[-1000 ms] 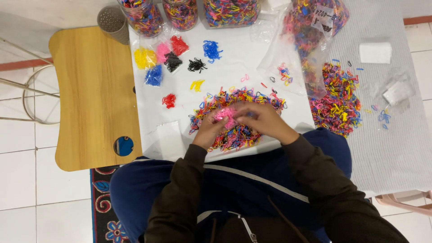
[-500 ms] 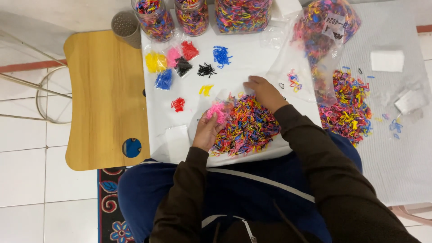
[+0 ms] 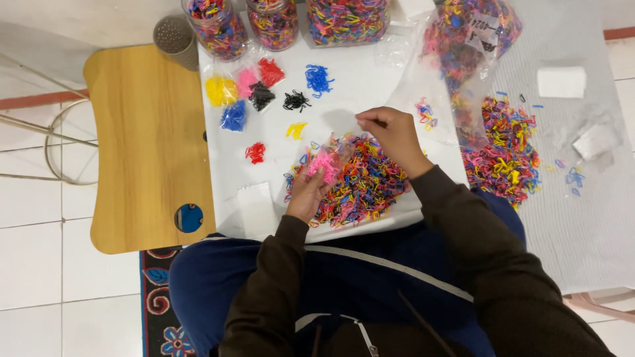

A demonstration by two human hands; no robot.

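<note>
White sheet [image 3: 357, 86] covers the bench, seen from above; tiled floor and a wooden side tray [image 3: 142, 132] sit to the left.

Left hand [image 3: 309, 192] rests at the near-left edge of the mixed pile of small rubber bands [image 3: 367, 182] on the sheet. Its grip is closed around a small clear bag of pink bands [image 3: 324, 164], held just above the pile.

Right hand [image 3: 391, 132] is lifted over the far edge of the pile, thumb and fingertips pinched narrow. Whatever is in the pinch is too small to make out.

Sorted colours sit further back on the sheet:
- yellow bag [image 3: 220, 89], pink bag [image 3: 246, 80], red bag [image 3: 270, 71], black bag [image 3: 261, 96], blue bag [image 3: 233, 116], bunched close together
- loose blue bands [image 3: 318, 78], loose black bands [image 3: 295, 100], small yellow clump [image 3: 296, 130], small red clump [image 3: 255, 152], each apart from the others

Three clear jars [image 3: 274, 23] full of mixed bands line the far edge. A large clear plastic bag [image 3: 466, 46] of bands lies at far right, with a second mixed pile [image 3: 503, 152] spilling from it onto grey cloth [image 3: 582, 211]. A metal mesh cup [image 3: 174, 38] stands at the tray's far corner.
</note>
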